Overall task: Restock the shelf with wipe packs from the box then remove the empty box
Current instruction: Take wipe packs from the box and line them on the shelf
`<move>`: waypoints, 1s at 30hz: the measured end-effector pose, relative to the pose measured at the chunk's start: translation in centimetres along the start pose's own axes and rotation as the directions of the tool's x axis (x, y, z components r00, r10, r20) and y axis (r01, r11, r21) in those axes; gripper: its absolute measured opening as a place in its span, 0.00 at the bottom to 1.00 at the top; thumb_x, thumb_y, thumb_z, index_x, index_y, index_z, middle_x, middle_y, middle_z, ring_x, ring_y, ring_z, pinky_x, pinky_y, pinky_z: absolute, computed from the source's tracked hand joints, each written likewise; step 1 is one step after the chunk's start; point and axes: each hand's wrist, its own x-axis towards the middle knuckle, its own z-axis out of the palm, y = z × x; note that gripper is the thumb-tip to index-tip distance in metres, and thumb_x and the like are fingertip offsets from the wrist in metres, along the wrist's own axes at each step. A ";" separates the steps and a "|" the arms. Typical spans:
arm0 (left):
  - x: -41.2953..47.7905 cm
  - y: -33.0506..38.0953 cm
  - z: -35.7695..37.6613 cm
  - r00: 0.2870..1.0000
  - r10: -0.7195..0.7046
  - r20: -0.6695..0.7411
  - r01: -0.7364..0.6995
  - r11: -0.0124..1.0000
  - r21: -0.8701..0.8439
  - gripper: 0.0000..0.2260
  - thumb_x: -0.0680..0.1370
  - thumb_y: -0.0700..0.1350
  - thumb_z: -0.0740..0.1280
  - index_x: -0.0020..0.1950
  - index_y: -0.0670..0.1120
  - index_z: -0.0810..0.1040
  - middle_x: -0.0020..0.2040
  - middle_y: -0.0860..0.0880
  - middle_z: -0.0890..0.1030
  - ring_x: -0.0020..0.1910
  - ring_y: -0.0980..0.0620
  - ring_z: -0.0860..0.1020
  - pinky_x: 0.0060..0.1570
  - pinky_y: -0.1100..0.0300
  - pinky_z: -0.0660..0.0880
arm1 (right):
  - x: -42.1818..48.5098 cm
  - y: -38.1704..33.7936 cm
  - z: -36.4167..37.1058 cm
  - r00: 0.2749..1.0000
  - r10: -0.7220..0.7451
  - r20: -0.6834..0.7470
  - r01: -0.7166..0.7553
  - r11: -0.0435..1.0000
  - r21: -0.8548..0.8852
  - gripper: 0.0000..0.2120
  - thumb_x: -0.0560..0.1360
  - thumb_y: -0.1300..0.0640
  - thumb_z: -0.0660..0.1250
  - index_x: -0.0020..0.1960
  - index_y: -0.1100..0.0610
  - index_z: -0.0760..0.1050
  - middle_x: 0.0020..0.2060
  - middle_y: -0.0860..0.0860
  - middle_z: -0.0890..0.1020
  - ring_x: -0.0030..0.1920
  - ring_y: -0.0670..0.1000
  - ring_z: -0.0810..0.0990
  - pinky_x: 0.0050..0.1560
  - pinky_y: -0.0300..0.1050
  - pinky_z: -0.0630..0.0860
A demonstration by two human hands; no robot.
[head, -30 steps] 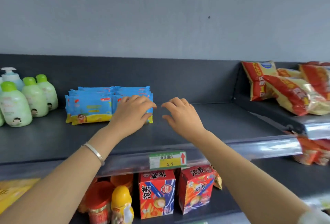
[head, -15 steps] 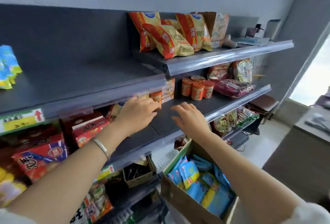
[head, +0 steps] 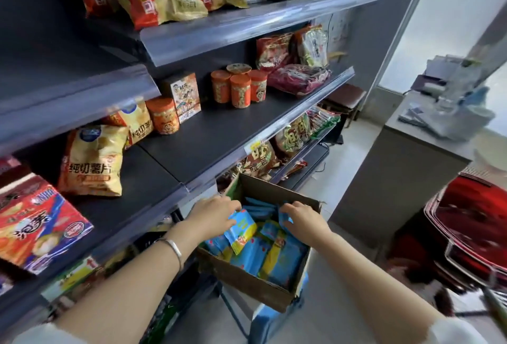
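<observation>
The cardboard box (head: pixel 248 282) stands low, just beside the front edge of the dark shelf (head: pixel 219 129). It is filled with blue and yellow wipe packs (head: pixel 277 258). The left hand (head: pixel 216 214), with a silver bracelet (head: pixel 173 247) on the wrist, reaches into the box and grips 1 tilted pack (head: pixel 241 229) by its upper edge with curled fingers. The right hand (head: pixel 303 220) bends its fingers down onto the packs near the back wall. I cannot tell whether it holds 1.
</observation>
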 end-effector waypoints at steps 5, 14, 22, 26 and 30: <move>4.5 -1.5 3.6 0.992 -0.005 0.128 0.005 1.000 0.003 0.18 0.80 0.49 0.60 0.69 0.52 0.67 0.65 0.50 0.72 0.65 0.47 0.69 0.59 0.51 0.69 | 1.5 0.6 2.8 0.985 0.114 0.131 -0.110 0.993 -0.035 0.16 0.78 0.51 0.61 0.65 0.54 0.69 0.60 0.56 0.73 0.60 0.59 0.74 0.52 0.50 0.73; 12.2 -2.0 10.5 0.942 0.005 0.335 -0.059 0.987 0.150 0.19 0.80 0.44 0.58 0.70 0.45 0.64 0.66 0.43 0.70 0.66 0.42 0.65 0.64 0.49 0.63 | 3.0 0.6 8.2 0.905 0.310 0.291 -0.261 0.945 -0.196 0.13 0.77 0.64 0.58 0.61 0.60 0.70 0.58 0.57 0.75 0.59 0.60 0.76 0.50 0.50 0.73; 15.2 -0.7 13.2 0.960 -0.083 0.268 0.038 0.985 0.171 0.27 0.78 0.43 0.62 0.74 0.49 0.55 0.66 0.42 0.67 0.65 0.41 0.66 0.63 0.50 0.63 | 3.9 0.4 11.0 0.868 0.407 0.283 -0.321 0.897 -0.304 0.19 0.76 0.58 0.63 0.66 0.59 0.67 0.62 0.59 0.73 0.63 0.60 0.72 0.60 0.51 0.67; 15.4 -0.7 13.6 0.972 -0.062 0.228 0.043 0.995 0.089 0.30 0.78 0.41 0.61 0.76 0.49 0.50 0.66 0.42 0.64 0.59 0.41 0.71 0.61 0.50 0.65 | 4.3 0.7 11.2 0.866 0.417 0.277 -0.331 0.892 -0.309 0.21 0.76 0.57 0.64 0.68 0.59 0.66 0.63 0.58 0.73 0.63 0.59 0.73 0.61 0.50 0.67; 15.5 -1.2 13.9 0.960 -0.059 0.273 0.101 0.984 -0.144 0.36 0.77 0.40 0.64 0.77 0.49 0.45 0.65 0.41 0.67 0.54 0.40 0.76 0.46 0.51 0.72 | 4.3 0.7 10.7 0.855 0.408 0.319 -0.349 0.909 -0.228 0.20 0.75 0.60 0.64 0.67 0.59 0.68 0.62 0.57 0.72 0.62 0.60 0.74 0.58 0.52 0.71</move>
